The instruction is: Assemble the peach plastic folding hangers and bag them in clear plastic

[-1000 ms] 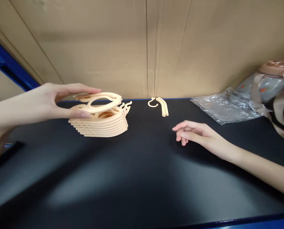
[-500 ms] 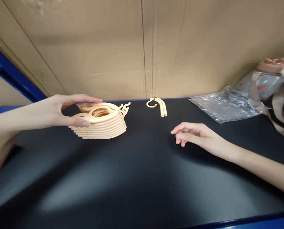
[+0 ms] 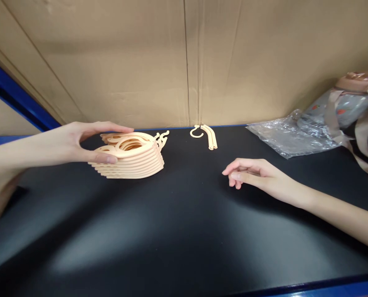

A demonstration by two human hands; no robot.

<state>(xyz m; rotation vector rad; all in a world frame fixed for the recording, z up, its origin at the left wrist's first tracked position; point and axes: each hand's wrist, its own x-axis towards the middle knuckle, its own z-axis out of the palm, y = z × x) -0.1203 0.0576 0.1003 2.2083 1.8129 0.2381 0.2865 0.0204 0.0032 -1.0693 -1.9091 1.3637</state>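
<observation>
A stack of cream plastic hangers (image 3: 136,161) rests on the black tabletop at the left, with several hooks jutting out on its right side. My left hand (image 3: 88,142) is closed around the stack's left part, thumb on the near side and fingers on the far side; some of the stack is hidden behind it. My right hand (image 3: 248,175) hovers over the tabletop on the right, holding nothing, its fingers loosely bent and apart. Nearest to it, by the back edge, lies a single folded cream hanger (image 3: 211,138) with its hook turned left.
A crumpled clear plastic bag (image 3: 292,136) lies at the back right. Beside it is a clear bottle (image 3: 323,109) with a pinkish lid and a strap. Cardboard (image 3: 125,62) stands behind the black table (image 3: 184,231); a blue metal frame (image 3: 23,99) is at the left.
</observation>
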